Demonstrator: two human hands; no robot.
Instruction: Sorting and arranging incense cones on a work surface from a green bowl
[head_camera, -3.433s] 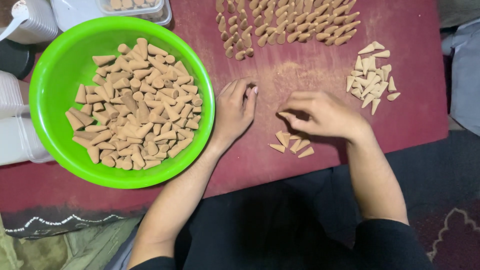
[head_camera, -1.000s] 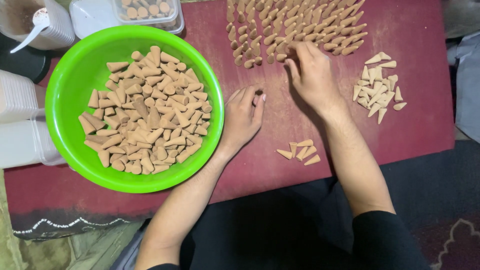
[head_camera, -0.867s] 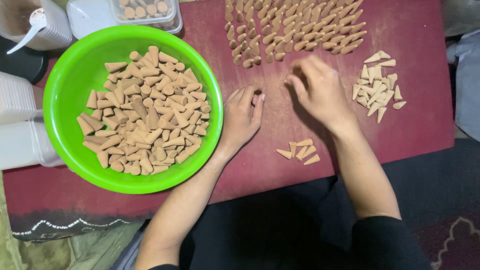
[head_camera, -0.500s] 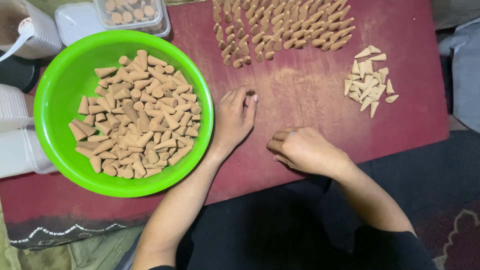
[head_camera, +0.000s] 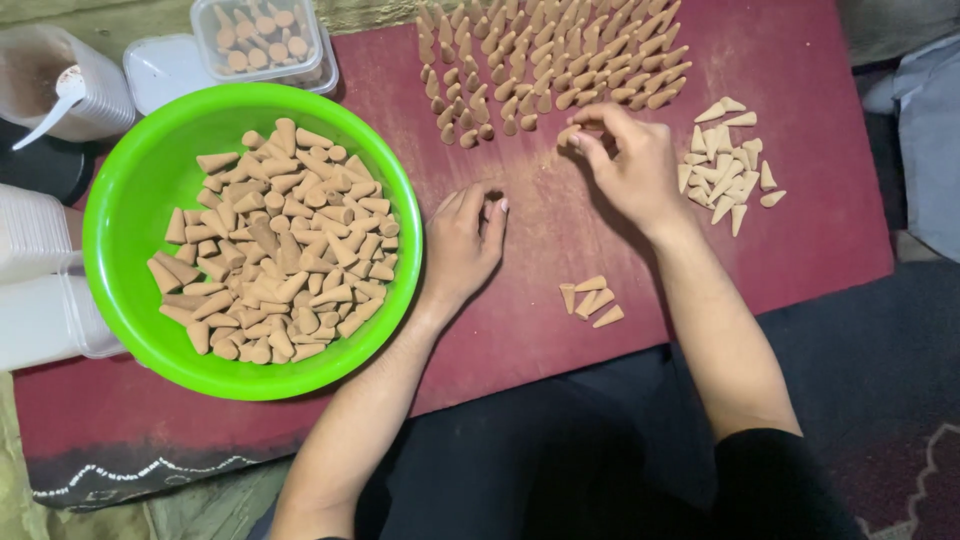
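Bare worktop (head_camera: 800, 240) lies open between the hands; the green bowl (head_camera: 140, 200) blocks the left, standing cones (head_camera: 540, 60) crowd the far edge.

My work sits on a dark red board (head_camera: 820, 240). On it I have a green bowl (head_camera: 130, 230) of tan cones, rows of standing cones (head_camera: 540, 60) along the far edge, a loose pile (head_camera: 725, 170) to the right, and four cones (head_camera: 590, 300) lying near me.

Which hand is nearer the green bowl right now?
Left. The left hand rests on the red board just beside the green bowl's rim; the right hand is farther off, up by the standing rows of cones.
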